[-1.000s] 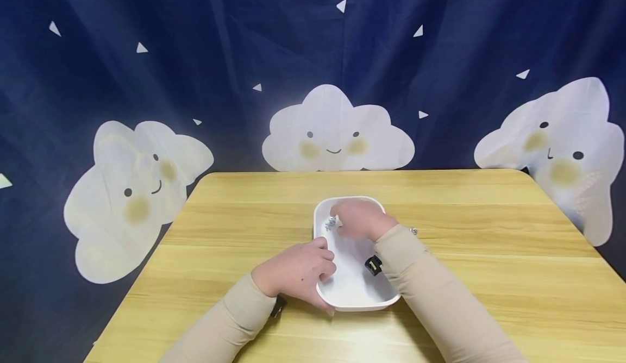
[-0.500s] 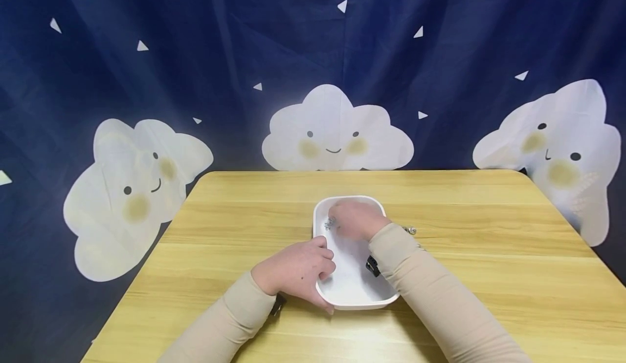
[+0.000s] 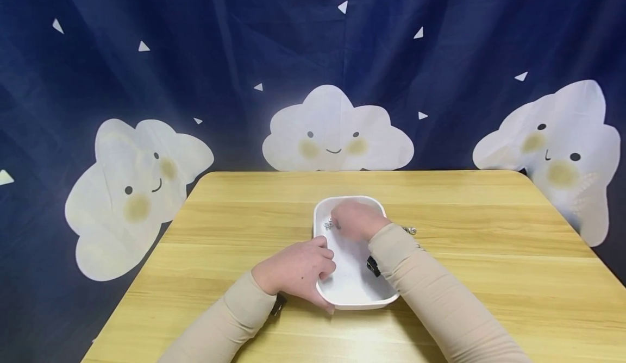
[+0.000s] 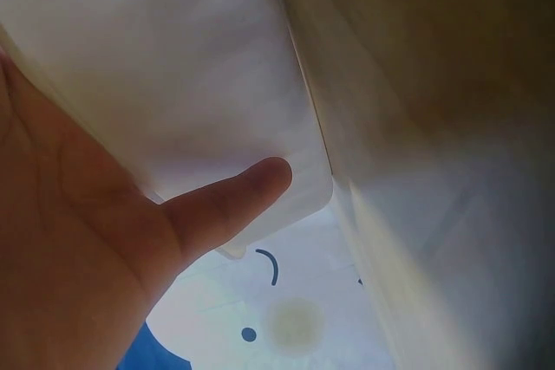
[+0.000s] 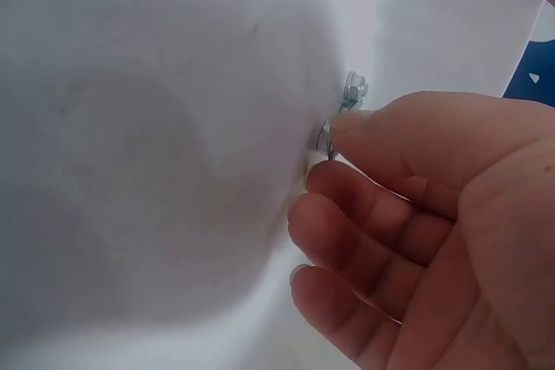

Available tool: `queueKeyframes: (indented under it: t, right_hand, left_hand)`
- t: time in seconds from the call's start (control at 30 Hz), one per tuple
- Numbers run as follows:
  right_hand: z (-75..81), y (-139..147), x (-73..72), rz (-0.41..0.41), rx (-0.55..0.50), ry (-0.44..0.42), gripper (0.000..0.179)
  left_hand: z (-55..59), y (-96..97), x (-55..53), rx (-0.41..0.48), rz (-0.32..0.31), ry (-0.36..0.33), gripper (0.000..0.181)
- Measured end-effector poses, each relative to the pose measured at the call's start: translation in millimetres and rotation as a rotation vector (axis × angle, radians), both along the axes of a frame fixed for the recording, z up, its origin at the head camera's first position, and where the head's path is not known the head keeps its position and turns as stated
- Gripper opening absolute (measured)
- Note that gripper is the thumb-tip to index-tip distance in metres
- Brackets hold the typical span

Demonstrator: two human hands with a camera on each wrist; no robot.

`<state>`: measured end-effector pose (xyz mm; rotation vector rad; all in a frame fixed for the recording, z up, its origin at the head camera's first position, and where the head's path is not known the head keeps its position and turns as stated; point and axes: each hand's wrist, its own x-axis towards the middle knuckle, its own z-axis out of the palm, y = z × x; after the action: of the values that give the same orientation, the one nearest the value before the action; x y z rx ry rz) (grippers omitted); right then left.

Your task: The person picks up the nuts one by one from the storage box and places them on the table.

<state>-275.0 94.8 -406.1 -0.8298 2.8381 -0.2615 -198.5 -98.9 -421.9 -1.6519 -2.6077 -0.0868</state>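
White rectangular plastic-looking tray (image 3: 349, 284), centre of head view, holds small silver metal pieces (image 3: 327, 225) upper left. Left hand (image 3: 299, 269) grips tray's left side; right hand (image 3: 359, 220) pinches one piece inside.

Right sleeve (image 3: 435, 295) shifted slightly left, more metal pieces (image 3: 409, 230) uncovered

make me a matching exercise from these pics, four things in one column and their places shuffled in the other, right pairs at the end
1. left hand
2. right hand
3. white container
4. blue curtain

A. inside the white container, at a metal piece
B. behind the table
C. holding the left side of the white container
D. on the table, between the two sleeves

Pairs: 1-C, 2-A, 3-D, 4-B
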Motion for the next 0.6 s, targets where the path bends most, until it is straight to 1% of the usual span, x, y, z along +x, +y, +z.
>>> queueKeyframes:
  t: [0.2,0.6]
  right_hand:
    - [-0.3,0.3,3.0,0.005,-0.005,-0.008,0.019]
    - [0.1,-1.0,8.7,-0.025,0.08,-0.09,0.018]
  left_hand:
    - [0.4,-0.1,0.7,0.0,0.005,0.002,0.062]
    - [-1.8,0.8,-0.7,0.006,-0.006,0.001,0.063]
